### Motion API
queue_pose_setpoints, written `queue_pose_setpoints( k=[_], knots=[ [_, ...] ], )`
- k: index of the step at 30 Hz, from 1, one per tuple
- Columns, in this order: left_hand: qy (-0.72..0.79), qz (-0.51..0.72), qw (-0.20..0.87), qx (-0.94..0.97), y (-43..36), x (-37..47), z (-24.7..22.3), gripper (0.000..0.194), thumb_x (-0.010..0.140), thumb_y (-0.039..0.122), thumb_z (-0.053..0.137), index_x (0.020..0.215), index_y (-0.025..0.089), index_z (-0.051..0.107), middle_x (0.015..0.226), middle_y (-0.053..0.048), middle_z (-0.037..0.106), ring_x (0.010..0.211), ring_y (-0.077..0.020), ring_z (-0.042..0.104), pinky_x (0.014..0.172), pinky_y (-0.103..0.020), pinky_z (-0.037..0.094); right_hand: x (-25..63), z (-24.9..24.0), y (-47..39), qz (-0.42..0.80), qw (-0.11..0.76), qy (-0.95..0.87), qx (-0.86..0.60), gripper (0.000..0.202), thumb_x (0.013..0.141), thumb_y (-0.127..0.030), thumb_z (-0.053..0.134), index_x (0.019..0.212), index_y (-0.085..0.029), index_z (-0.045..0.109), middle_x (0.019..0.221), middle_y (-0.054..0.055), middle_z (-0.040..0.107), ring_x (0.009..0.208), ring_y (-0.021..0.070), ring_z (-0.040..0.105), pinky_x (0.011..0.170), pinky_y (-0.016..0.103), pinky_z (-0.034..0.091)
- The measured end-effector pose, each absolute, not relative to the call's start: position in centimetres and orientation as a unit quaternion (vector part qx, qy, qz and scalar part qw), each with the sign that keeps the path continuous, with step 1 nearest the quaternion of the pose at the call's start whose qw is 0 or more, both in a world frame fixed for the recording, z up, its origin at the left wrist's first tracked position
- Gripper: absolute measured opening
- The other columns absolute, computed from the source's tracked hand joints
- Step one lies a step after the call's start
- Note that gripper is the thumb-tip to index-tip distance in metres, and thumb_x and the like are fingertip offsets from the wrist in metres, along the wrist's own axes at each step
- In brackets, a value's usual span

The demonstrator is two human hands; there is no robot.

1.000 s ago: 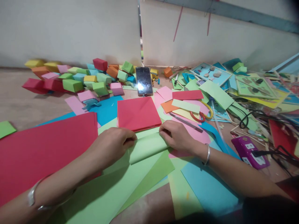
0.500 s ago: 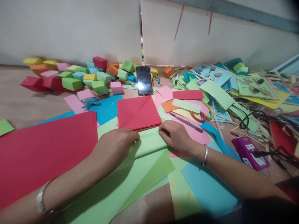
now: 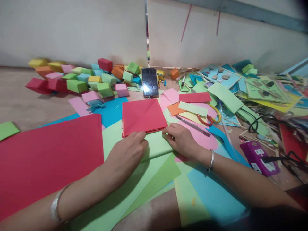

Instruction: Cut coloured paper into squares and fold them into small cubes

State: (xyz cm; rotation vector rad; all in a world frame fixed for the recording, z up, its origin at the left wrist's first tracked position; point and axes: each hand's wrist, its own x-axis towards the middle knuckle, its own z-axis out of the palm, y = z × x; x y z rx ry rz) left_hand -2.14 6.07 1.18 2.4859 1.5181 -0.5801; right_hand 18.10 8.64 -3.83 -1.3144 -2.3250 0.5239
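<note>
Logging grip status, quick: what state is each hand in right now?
Left hand: fingers curled down at the light green paper; whether it grips cannot be told.
Right hand: fingers curled at the same paper; grip cannot be told.

The folded sheet (image 3: 157, 144) lay between the left hand (image 3: 128, 154) and the right hand (image 3: 179, 139), on top of a spread of loose papers (image 3: 134, 184), with the stack of squares (image 3: 144, 117) directly behind it and the phone (image 3: 150, 83) farther back, before the wall (image 3: 72, 29). To the left of the stack lay the large sheet (image 3: 48, 160), with the paper blocks (image 3: 76, 86) behind it along the foot of the wall. To the right of the stack lay the paper strips (image 3: 194, 97) and, among them, the scissors (image 3: 219, 115); the boards (image 3: 234, 82) lay behind these, near the wall, and the power strip (image 3: 249, 149), with a cable (image 3: 270, 158) plugged into it, lay farther right.
</note>
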Motion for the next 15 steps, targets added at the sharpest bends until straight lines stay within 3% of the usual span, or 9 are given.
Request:
queue_pose_setpoints(
  k=[4, 10, 15],
  knots=[
    [0.501, -0.175, 0.086, 0.843, 6.4, -2.2, 0.2, 0.036, 0.089, 0.001, 0.035, 0.102, 0.013, 0.066, 0.098, -0.012, 0.064, 0.087, -0.0270, 0.063, 0.061, -0.034, 0.039, 18.0, -3.6, 8.6, 0.192, 0.199, -0.838, -0.471, 0.018, 0.091, -0.008, 0.053, 0.079, -0.016, 0.065, 0.077, 0.001, 0.055, 0.073, 0.0139, 0.050, 0.063, 0.025, 0.030],
    [0.495, -0.159, 0.098, 0.849, 6.5, -2.1, 0.6, 0.030, 0.098, 0.020, 0.037, 0.109, 0.018, 0.065, 0.090, -0.008, 0.062, 0.076, -0.0241, 0.060, 0.051, -0.031, 0.024, 18.0, -3.6, 8.5, 0.203, 0.203, -0.833, -0.474, 0.018, 0.090, -0.007, 0.054, 0.081, -0.016, 0.067, 0.077, 0.001, 0.054, 0.072, 0.0134, 0.049, 0.063, 0.025, 0.030],
    [0.480, -0.202, 0.111, 0.847, 6.7, -2.0, 1.1, 0.033, 0.096, 0.022, 0.046, 0.127, 0.021, 0.059, 0.100, -0.008, 0.062, 0.082, -0.0234, 0.062, 0.049, -0.031, 0.018, 18.1, -3.6, 8.5, 0.204, 0.204, -0.832, -0.474, 0.018, 0.090, -0.007, 0.054, 0.082, -0.016, 0.067, 0.077, 0.001, 0.054, 0.072, 0.0133, 0.049, 0.063, 0.025, 0.031]
  ],
)
